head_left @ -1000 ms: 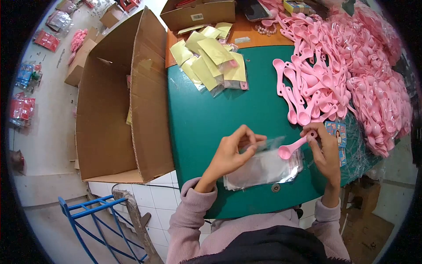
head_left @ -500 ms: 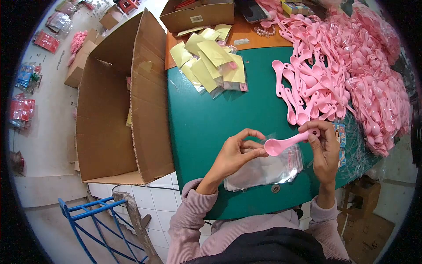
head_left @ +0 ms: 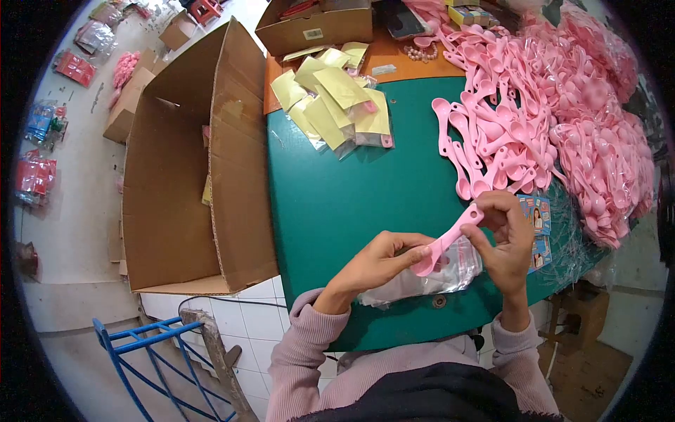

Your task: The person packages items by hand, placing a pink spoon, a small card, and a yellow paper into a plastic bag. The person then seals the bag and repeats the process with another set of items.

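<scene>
A pink plastic measuring spoon (head_left: 452, 235) is held slanted between my two hands, its bowl low and to the left. My right hand (head_left: 508, 235) pinches the handle end near its hole. At the bowl end, my left hand (head_left: 380, 266) has its thumb on the bowl and fingertips partly hidden beneath it. Whether clear film lies between those fingers and the spoon is hard to make out. Under the hands lies a stack of clear plastic bags (head_left: 401, 290) on the green tabletop (head_left: 351, 190).
Pink spoons (head_left: 492, 126) are heaped at the right, with bulging bags of them (head_left: 598, 162) beyond. Printed cards (head_left: 540, 214) lie beside my right hand. Packed bags with yellow cards (head_left: 330, 102) sit at the back left. A tall cardboard box (head_left: 242, 162) borders the table's left edge.
The spoon has tilted more steeply, its bowl moving down and left against my left thumb. My left hand has lowered, and its fingers have closed at the bowl.
</scene>
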### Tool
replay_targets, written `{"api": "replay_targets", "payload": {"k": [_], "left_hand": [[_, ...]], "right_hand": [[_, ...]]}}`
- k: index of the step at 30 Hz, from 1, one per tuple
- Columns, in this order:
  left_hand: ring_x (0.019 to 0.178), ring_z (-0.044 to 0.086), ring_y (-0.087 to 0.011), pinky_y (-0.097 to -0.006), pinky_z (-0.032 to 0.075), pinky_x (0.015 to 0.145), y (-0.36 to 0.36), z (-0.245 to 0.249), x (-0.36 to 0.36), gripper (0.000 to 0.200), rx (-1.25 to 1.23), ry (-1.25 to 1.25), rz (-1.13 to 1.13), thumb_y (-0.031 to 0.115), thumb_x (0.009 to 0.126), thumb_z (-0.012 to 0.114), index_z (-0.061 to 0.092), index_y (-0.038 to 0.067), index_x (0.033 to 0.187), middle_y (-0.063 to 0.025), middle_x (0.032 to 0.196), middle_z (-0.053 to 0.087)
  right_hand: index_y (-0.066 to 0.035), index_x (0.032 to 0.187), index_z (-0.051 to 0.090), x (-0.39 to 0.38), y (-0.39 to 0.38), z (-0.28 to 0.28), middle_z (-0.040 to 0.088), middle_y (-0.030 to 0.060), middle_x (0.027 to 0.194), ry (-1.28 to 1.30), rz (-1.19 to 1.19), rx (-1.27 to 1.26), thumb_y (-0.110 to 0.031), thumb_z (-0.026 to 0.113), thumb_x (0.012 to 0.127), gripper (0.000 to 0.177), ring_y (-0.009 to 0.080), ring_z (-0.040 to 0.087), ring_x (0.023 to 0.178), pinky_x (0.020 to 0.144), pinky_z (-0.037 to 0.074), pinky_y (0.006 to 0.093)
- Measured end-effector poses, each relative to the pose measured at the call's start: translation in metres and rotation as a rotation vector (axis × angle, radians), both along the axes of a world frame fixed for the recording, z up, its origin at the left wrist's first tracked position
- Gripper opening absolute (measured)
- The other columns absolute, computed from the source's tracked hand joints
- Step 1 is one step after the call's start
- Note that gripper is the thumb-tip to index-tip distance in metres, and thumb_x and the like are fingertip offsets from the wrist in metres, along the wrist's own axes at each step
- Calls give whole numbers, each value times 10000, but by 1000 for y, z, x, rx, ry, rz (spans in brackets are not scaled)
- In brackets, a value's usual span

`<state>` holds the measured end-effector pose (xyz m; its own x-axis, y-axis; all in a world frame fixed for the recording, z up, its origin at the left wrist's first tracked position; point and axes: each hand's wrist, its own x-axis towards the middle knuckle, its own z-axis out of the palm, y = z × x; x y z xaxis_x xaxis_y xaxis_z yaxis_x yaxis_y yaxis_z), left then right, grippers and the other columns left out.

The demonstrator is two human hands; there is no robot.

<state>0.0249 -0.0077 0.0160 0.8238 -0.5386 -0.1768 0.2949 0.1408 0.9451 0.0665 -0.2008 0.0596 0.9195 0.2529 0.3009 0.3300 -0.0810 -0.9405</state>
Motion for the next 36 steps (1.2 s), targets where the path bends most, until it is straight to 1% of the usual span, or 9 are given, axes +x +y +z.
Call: {"api": "replay_targets", "payload": {"k": [6,12,18,24,26,29,32,33,36], "left_hand": [[998,564,-189,-302,425,893,-9,-1,-6,412,-166,120,96,262,949,387,490,-71,1168,-135,1071,596],[860,549,-104,-248,451,809,-18,8,-10,420,-218,186,145,309,962,351,511,-37,1138,-65,953,596],[733,532,-92,-251,440,662,-11,6,-6,362,227,-177,196,277,949,394,576,-17,1056,-65,802,616],[891,557,-125,-254,446,787,-12,18,4,409,177,5,132,293,961,356,551,-46,1082,-94,963,615],[750,564,-107,-258,456,686,-15,18,8,348,77,-154,160,231,959,364,572,-21,1079,-69,793,617],[811,590,-114,-249,452,699,-17,26,11,346,-13,-54,140,226,963,356,573,-10,1093,-68,807,622],[861,599,-125,-239,448,714,-6,22,15,342,77,-42,208,236,961,365,579,7,1099,-67,795,622],[902,603,-187,-294,468,808,-1,25,15,377,83,-8,196,259,955,373,539,-28,1135,-170,962,632],[902,603,-183,-292,477,794,2,26,18,372,80,25,197,258,950,388,555,-32,1112,-161,961,632]], "right_hand": [[24,963,533,5,-1,2,571,89,929,-74,-122,5,52,682,703,301,127,596,779,719,505,246],[2,815,599,1,0,0,600,61,739,-80,150,-205,17,691,693,154,118,598,697,618,473,227],[-7,828,626,1,-3,-6,625,69,750,-44,-30,-142,15,690,683,161,135,572,646,614,454,244],[-28,961,636,-2,-9,6,548,154,1096,-294,282,-334,-470,462,870,484,248,503,971,852,389,382],[-45,1015,629,-4,-17,9,473,159,1180,-123,330,-253,-612,303,859,672,291,451,1036,914,332,426],[-29,1035,613,5,-45,4,501,150,1109,-88,210,-217,-538,410,860,575,286,472,1006,891,356,385],[8,1041,587,23,-98,-14,517,151,1040,45,-514,-765,-305,537,836,377,271,493,980,845,387,349],[14,1031,580,30,-115,-31,525,148,1022,-39,-687,-982,-215,564,821,312,263,504,961,827,398,342],[5,993,572,31,-127,-43,525,154,1009,193,-640,-1111,-140,574,807,237,266,513,942,835,391,353]]}}
